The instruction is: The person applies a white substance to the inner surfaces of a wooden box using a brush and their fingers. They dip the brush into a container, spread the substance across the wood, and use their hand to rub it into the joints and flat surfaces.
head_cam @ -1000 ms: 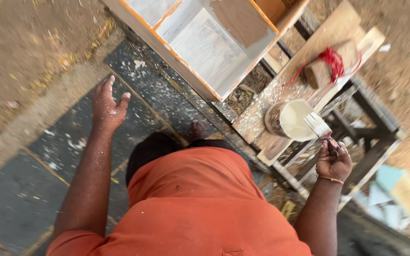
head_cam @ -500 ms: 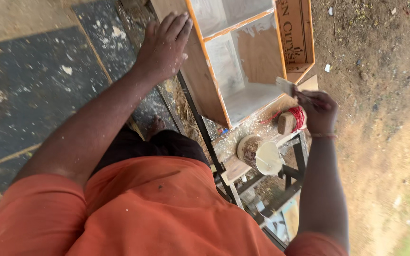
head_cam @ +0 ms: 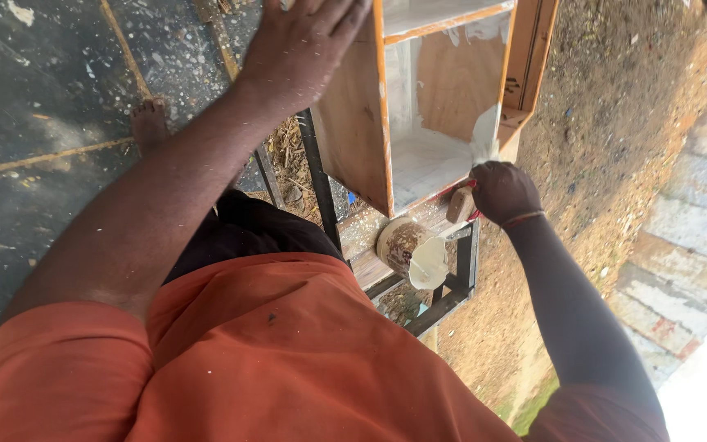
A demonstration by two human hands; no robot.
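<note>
My left hand (head_cam: 300,45) rests flat on the top side panel of a wooden cabinet (head_cam: 353,123) that lies on a metal-framed stand. Fingers of that hand are spread over the panel's edge. My right hand (head_cam: 502,191) is closed around a paintbrush (head_cam: 484,137), whose white bristles touch the inner side wall of the cabinet. The cabinet's inside is partly coated white, with bare brown wood showing on the back panel (head_cam: 456,82). A round can of white paint (head_cam: 412,250) sits on the stand just below my right hand.
The black metal stand (head_cam: 452,286) holds planks and the can. Dark paint-spattered paving (head_cam: 51,90) lies to the left, sandy ground (head_cam: 615,106) to the right, and stone slabs (head_cam: 689,237) at the far right. My bare foot (head_cam: 149,123) stands on the paving.
The view has swung closer to the cabinet. My left hand moved from the air onto the cabinet's panel. My right hand carried the brush from the paint can up to the cabinet's inner wall.
</note>
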